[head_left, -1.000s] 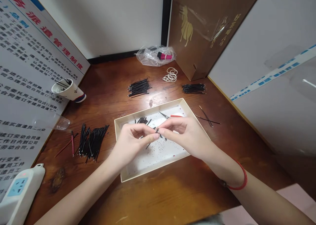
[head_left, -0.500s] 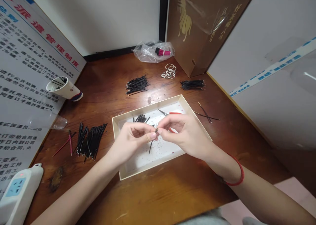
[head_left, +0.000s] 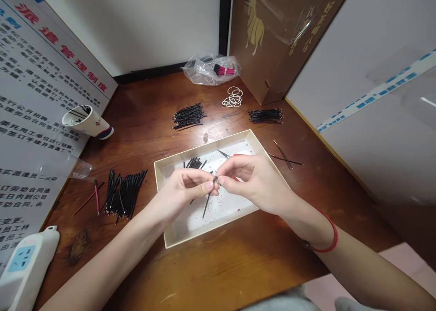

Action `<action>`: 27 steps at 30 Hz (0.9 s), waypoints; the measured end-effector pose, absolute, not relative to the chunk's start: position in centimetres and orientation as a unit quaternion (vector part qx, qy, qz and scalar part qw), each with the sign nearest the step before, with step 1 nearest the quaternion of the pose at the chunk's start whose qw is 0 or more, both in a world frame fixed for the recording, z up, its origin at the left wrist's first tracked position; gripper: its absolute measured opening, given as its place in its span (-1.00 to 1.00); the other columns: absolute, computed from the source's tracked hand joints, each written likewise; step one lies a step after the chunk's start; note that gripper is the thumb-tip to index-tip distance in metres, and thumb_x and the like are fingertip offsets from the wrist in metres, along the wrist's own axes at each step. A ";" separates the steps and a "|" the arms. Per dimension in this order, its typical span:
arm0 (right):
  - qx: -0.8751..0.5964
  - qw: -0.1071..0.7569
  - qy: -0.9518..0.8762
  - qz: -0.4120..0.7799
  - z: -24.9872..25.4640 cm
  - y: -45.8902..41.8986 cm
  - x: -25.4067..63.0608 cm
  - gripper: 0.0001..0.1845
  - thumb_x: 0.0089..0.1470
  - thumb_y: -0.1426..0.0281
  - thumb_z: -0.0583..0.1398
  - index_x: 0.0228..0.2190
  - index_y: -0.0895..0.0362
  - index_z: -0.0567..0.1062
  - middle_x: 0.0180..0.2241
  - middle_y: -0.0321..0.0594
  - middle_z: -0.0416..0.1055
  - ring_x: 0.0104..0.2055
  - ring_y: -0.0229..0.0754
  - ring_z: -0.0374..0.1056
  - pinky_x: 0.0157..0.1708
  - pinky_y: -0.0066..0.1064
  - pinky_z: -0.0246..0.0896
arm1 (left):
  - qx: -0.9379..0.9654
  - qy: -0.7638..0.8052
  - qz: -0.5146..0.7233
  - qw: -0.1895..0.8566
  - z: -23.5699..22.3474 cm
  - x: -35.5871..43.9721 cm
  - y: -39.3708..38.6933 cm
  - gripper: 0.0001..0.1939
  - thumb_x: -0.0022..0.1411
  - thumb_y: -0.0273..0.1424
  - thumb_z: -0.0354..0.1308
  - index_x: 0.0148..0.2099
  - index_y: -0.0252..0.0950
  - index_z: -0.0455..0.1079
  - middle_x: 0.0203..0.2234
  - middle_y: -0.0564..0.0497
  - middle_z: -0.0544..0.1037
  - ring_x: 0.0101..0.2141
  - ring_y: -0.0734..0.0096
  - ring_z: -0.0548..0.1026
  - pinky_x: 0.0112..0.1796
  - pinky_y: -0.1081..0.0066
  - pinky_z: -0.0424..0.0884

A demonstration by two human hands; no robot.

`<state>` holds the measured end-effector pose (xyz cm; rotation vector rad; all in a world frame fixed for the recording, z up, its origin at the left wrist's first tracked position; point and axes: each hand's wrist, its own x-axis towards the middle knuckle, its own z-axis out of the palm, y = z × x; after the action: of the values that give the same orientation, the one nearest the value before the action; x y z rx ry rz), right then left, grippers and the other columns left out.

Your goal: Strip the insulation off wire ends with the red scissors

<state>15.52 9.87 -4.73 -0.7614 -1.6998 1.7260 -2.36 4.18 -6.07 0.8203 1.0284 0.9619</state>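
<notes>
my left hand (head_left: 179,197) and right hand (head_left: 255,183) pinch one black wire (head_left: 207,205) between fingertips, held above the tray (head_left: 204,148); red-handled scissors (head_left: 225,154) lie in it, just beyond my hands.

Wire end (head_left: 215,179) too small to tell; scissors (head_left: 225,154) half hidden under right hand (head_left: 257,181).

I have a thin black wire (head_left: 207,202) pinched near its upper end between the fingers of my left hand (head_left: 180,195) and my right hand (head_left: 255,179). Its long free end slants down and left, over the white tray (head_left: 204,145).
</notes>
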 end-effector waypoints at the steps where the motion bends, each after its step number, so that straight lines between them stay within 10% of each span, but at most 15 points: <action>1: -0.293 0.302 -0.651 0.632 -4.7 9.8 15.5 -0.94 0.01 0.52 0.29 -0.48 0.17 0.57 -0.50 -0.31 0.54 -0.42 -0.30 0.40 -0.40 -0.44 0.29 | 0.370 0.468 0.433 0.676 -6.1 -2.3 4.2 -0.81 -0.01 -0.25 0.48 -0.42 -0.26 0.63 -0.55 0.07 0.61 -0.46 0.58 0.46 -0.35 0.60 0.34; 27: -0.248 0.318 -0.721 0.564 -4.9 10.0 16.5 -0.86 0.01 0.60 0.26 -0.45 0.14 0.58 -0.49 -0.32 0.51 -0.43 -0.28 0.36 -0.43 -0.37 0.22 | 0.532 0.505 0.467 0.494 -5.4 -1.6 3.6 -0.86 0.14 -0.54 0.29 -0.40 -0.23 0.63 -0.52 0.06 0.63 -0.47 0.49 0.48 -0.39 0.52 0.38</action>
<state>16.54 9.98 -4.92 -0.6518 -1.8959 1.4830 -1.60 3.56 -5.39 1.2888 1.2255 1.1312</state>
